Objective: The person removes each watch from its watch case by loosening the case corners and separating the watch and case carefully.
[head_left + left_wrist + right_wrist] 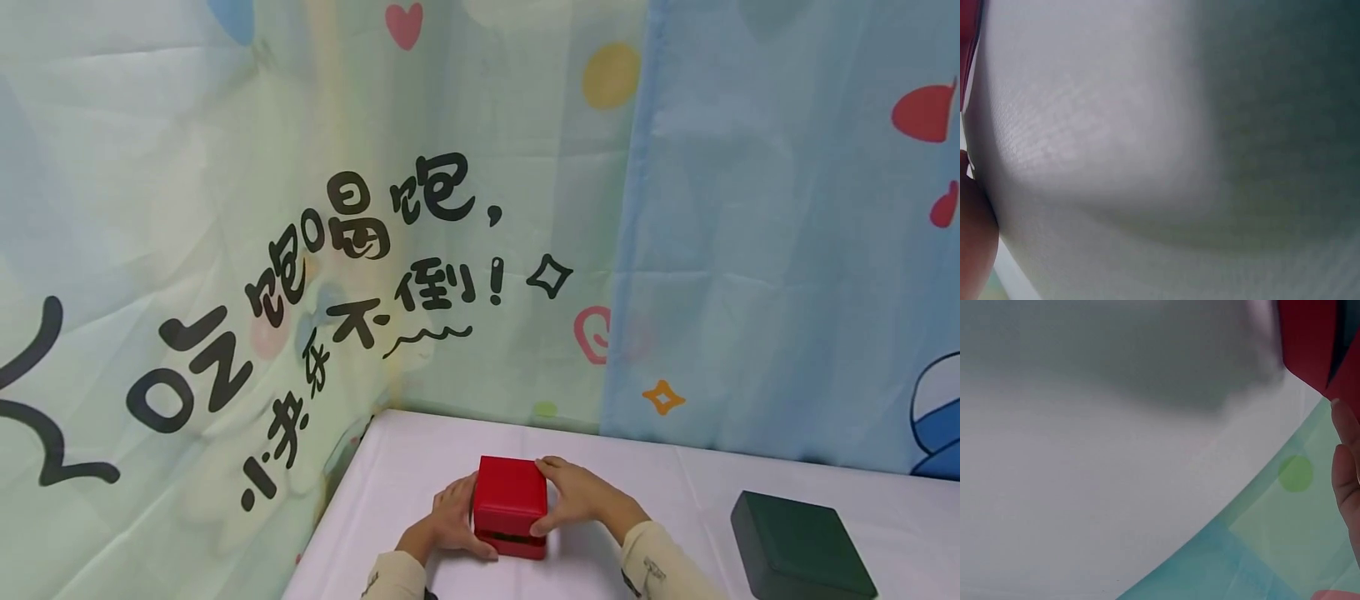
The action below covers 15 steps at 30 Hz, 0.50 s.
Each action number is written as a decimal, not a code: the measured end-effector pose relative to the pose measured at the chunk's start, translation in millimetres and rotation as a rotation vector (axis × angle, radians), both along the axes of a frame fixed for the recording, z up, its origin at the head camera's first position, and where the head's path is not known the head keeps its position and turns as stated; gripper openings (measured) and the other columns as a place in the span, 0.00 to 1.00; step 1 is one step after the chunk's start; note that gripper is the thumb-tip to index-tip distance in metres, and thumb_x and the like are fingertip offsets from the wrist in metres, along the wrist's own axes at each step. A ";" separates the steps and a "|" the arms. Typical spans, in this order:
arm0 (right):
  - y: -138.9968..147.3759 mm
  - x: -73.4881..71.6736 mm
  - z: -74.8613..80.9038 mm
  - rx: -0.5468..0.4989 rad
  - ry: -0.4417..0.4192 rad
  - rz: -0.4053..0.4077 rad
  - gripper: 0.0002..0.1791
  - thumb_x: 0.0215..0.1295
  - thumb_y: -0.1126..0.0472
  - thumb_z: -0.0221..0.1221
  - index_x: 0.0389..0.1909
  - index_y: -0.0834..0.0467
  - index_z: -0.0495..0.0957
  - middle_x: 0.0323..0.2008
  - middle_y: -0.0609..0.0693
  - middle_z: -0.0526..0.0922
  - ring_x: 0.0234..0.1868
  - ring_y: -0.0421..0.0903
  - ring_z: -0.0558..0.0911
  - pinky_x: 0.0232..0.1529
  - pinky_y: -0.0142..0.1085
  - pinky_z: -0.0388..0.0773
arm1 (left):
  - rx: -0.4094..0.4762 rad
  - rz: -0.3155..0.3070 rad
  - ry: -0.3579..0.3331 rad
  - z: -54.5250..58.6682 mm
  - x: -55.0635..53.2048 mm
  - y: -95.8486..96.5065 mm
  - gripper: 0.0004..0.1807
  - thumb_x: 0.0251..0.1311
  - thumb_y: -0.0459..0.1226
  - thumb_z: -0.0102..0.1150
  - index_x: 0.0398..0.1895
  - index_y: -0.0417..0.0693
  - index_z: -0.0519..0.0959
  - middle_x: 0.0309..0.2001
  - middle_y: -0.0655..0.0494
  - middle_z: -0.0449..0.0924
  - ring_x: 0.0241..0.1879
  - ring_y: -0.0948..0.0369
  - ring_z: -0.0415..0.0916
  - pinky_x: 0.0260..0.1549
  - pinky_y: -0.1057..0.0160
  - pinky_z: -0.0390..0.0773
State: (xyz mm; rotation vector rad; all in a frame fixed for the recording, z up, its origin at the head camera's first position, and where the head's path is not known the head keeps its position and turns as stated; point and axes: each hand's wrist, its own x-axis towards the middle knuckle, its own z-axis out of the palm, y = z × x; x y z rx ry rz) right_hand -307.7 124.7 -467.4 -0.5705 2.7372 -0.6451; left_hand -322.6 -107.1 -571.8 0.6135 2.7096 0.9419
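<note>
A red hinged box [512, 485] sits on the white-covered table. Its lid is slightly raised, with a dark gap along the front. My left hand [452, 518] holds the box at its left side, thumb at the lower front corner. At the right, my right hand [581, 498] grips the lid, thumb near the front edge and fingers at the back corner. The right wrist view catches the wedge-shaped gap in the red box [1307, 340] beside my fingertips [1344, 469]. Only slivers of the red box and left hand [975, 231] appear in the left wrist view; the box's inside is hidden.
A dark green box [806, 542] lies to the right on the white tablecloth [637, 471]. Printed curtains [480, 375] with black lettering hang behind and to the left of the table. The table's left edge runs close to my left arm.
</note>
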 end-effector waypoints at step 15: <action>1.1 -18.3 14.8 -0.017 -0.149 -0.003 0.49 0.35 0.44 0.69 0.60 0.65 0.66 0.58 0.59 0.70 0.59 0.57 0.68 0.55 0.59 0.66 | -0.024 -0.030 0.052 17.5 9.5 -0.5 0.58 0.31 0.53 0.73 0.67 0.52 0.50 0.65 0.52 0.57 0.65 0.49 0.52 0.58 0.46 0.56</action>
